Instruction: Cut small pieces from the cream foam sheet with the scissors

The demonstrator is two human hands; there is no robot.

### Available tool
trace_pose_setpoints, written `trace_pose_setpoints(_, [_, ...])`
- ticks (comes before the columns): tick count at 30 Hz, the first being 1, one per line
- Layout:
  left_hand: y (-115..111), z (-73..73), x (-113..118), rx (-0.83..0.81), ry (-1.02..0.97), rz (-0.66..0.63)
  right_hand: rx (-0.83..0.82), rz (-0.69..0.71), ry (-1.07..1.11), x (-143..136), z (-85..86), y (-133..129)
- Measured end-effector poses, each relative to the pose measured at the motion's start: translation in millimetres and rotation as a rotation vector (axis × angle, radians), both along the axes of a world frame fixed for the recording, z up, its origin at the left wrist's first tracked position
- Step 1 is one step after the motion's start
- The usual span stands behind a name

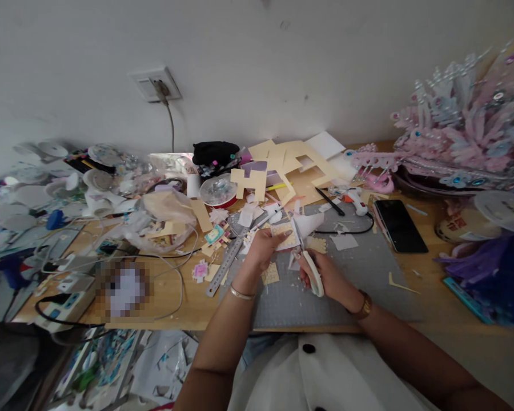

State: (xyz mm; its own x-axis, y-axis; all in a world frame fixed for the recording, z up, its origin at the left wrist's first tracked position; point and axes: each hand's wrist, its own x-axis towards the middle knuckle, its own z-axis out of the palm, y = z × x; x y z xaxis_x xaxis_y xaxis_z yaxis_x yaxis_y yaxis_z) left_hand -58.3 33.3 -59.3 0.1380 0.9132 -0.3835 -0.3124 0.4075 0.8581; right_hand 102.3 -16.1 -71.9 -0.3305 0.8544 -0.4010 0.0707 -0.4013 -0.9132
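Observation:
My left hand (263,249) pinches a small cream patterned card (285,235) over the grey cutting mat (360,285). In my right hand (323,274) are white-handled scissors (312,273), their blades pointing up and away beside the card's right side. White paper (310,221) lies or is held just behind the blades; which one I cannot tell. Below the card, a patterned cream square (270,274) rests on the mat. A metal ruler (226,265) lies slanted left of my left hand.
Cream card sheets (300,185) and a black pen (329,201) lie behind my hands. At right are a phone (401,226), a glue gun (356,201) and pink decorations (475,131). Cables, a plastic bag (165,217) and a power strip (71,302) crowd the left.

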Motion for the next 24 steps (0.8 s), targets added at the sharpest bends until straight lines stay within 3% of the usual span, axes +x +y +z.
trace_pose_setpoints(5, [0,-0.6,-1,-0.002,-0.01,-0.001,-0.014,-0.012,-0.036,0,5.3,0])
trace_pose_setpoints(13, [1,2.6,-7,-0.005,-0.013,0.006,-0.06,-0.126,0.082,13,11.5,6])
trace_pose_setpoints(24, [3,8.3,-15,0.012,-0.016,-0.023,0.035,0.17,0.191,54,28.9,-2])
